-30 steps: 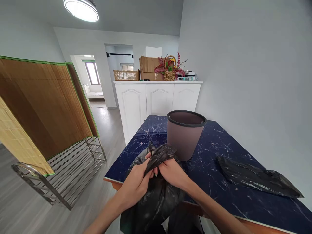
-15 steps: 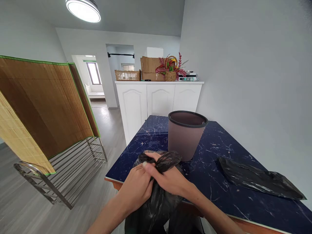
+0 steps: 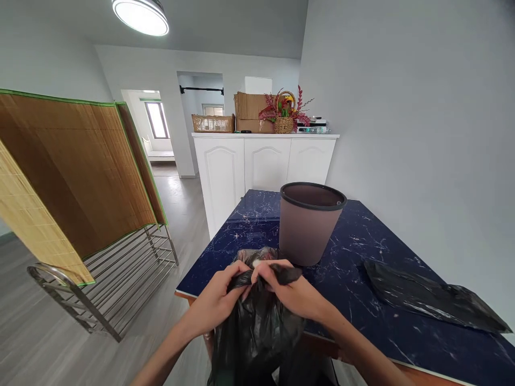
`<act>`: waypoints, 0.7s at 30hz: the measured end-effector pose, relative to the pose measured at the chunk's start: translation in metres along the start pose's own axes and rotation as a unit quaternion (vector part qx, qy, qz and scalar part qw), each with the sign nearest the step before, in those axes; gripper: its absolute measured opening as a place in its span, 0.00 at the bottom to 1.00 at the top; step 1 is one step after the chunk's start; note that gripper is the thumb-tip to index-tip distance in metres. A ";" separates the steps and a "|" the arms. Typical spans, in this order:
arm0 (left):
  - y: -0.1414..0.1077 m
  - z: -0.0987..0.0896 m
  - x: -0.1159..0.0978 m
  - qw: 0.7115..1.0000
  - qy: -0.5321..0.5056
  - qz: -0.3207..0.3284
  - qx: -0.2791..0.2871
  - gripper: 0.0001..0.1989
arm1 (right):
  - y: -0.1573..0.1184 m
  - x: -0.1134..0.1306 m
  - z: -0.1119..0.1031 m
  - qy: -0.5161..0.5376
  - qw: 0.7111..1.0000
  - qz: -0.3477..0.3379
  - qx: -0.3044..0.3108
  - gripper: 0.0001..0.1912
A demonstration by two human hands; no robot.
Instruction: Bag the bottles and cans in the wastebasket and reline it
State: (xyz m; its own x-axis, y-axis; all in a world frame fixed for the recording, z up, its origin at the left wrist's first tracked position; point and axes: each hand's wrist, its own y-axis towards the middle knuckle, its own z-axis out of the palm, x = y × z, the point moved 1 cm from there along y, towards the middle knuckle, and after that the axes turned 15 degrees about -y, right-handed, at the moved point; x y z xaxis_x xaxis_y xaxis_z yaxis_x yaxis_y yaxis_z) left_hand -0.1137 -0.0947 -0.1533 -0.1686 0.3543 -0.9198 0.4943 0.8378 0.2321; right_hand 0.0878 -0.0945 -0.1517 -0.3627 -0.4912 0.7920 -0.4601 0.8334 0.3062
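A black plastic bag (image 3: 257, 327) sits at the near edge of the table, bulging, with its neck gathered up. My left hand (image 3: 223, 292) is closed on a twisted strand of the bag's top. On the other side my right hand (image 3: 287, 289) pinches another strand, whose loose end sticks out past the fingers to the right. The two hands nearly meet over the gathered neck, where the strands cross. Just behind them stands an upright mauve waste bin (image 3: 308, 233) with a dark rim. Its bottom inside is hidden from here.
On the dark blue marbled table (image 3: 354, 300), a folded black plastic bag (image 3: 434, 297) lies to the right. A metal rack (image 3: 120, 284) draped with a bamboo mat (image 3: 84, 177) stands left. White cabinets (image 3: 265, 166) carry cardboard boxes (image 3: 253, 110) and a flower basket (image 3: 284, 124) behind.
My hands, which overlapped with the right over the left, have drawn slightly apart. Each now holds its own strand of the bag's top. The bin stays in place.
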 end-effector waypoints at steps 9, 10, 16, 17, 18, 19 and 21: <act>-0.002 -0.004 0.002 0.998 -0.031 -0.003 -0.050 0.11 | -0.006 -0.015 -0.013 -0.152 0.976 -0.135 -0.084 0.17; -0.003 -0.002 0.002 0.998 -0.028 0.004 -0.050 0.12 | -0.006 -0.019 -0.011 -0.169 0.970 -0.138 -0.108 0.17; -0.009 0.010 0.001 0.998 0.023 0.042 -0.048 0.17 | -0.007 -0.030 0.010 -0.263 0.887 -0.235 -0.300 0.14; -0.009 0.011 0.002 0.998 0.003 0.039 -0.047 0.16 | -0.007 -0.030 0.013 -0.266 0.874 -0.242 -0.327 0.13; -0.007 0.011 0.002 0.998 -0.030 0.033 -0.049 0.16 | -0.007 -0.028 0.015 -0.269 0.863 -0.248 -0.348 0.12; -0.004 0.012 0.002 0.995 -0.075 0.020 -0.060 0.18 | -0.006 -0.027 0.017 -0.271 0.856 -0.252 -0.362 0.12; 0.003 0.013 0.001 0.979 -0.172 -0.016 -0.108 0.25 | -0.005 -0.023 0.018 -0.277 0.846 -0.254 -0.378 0.14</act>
State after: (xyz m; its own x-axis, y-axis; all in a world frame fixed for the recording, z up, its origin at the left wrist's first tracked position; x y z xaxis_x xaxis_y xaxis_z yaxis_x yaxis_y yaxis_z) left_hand -0.1014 -0.0973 -0.1571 0.1351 0.1974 -0.9710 0.2952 0.9274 0.2296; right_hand 0.0835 -0.0916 -0.1810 -0.6940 -0.7038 0.1517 -0.0966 0.2998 0.9491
